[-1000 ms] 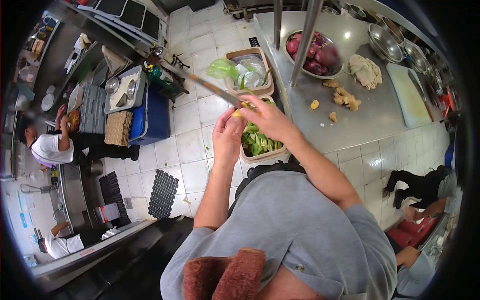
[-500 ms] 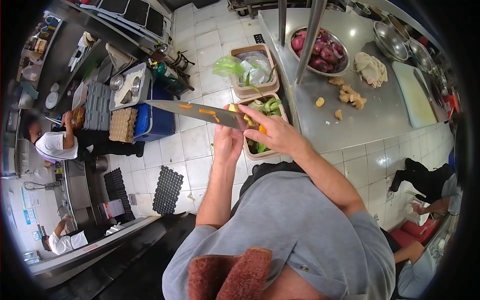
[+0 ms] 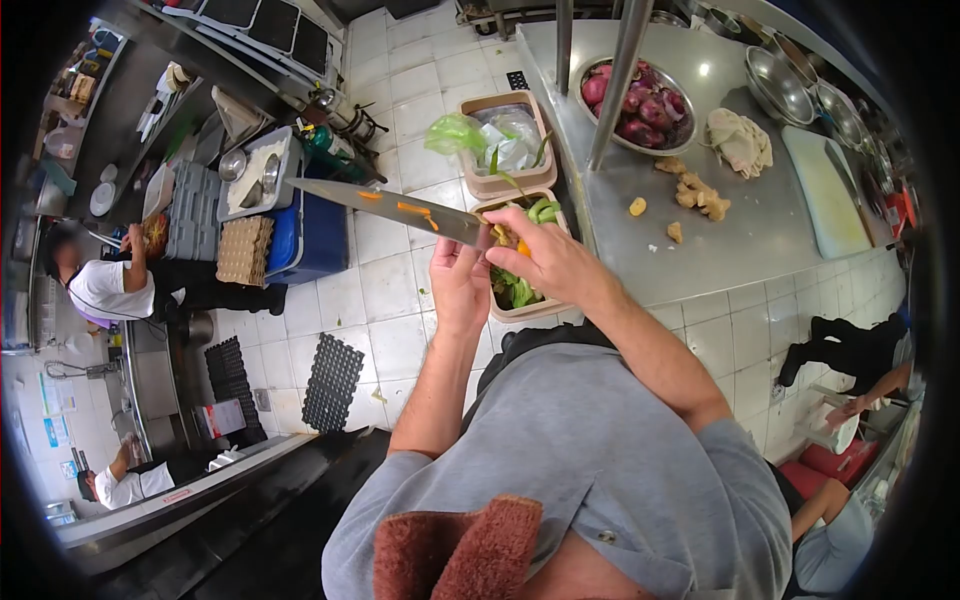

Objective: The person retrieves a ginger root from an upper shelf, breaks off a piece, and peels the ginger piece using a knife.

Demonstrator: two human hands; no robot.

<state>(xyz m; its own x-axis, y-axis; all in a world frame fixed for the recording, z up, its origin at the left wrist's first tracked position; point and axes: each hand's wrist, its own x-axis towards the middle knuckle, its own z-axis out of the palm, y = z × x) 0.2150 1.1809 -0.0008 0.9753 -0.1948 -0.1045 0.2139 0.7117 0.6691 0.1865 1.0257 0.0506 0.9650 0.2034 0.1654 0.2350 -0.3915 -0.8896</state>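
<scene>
My right hand (image 3: 550, 258) grips a large kitchen knife (image 3: 385, 207) near its handle, with the wide blade pointing left and orange scraps stuck to it. Just below the blade, my left hand (image 3: 461, 283) has its fingers closed round a small piece of ginger, now mostly hidden behind the knife. Both hands are over the near side of a tan tub (image 3: 522, 312) holding green leaves and trimmings. On the steel table (image 3: 660, 265) to the right lie a knobbly ginger root (image 3: 703, 196) and a few smaller pieces (image 3: 637, 206).
A steel bowl of red onions (image 3: 645, 112), a crumpled cloth (image 3: 738, 143) and a cutting board (image 3: 826, 190) with a knife are on the table. Another tub (image 3: 495, 187) holds plastic bags. Several other people work at left and right. A table post (image 3: 620, 85) rises nearby.
The knife has tilted and shifted slightly left and down at its handle, covering the yellow ginger piece that showed before. Both hands stay close together. A person at the right has moved an arm.
</scene>
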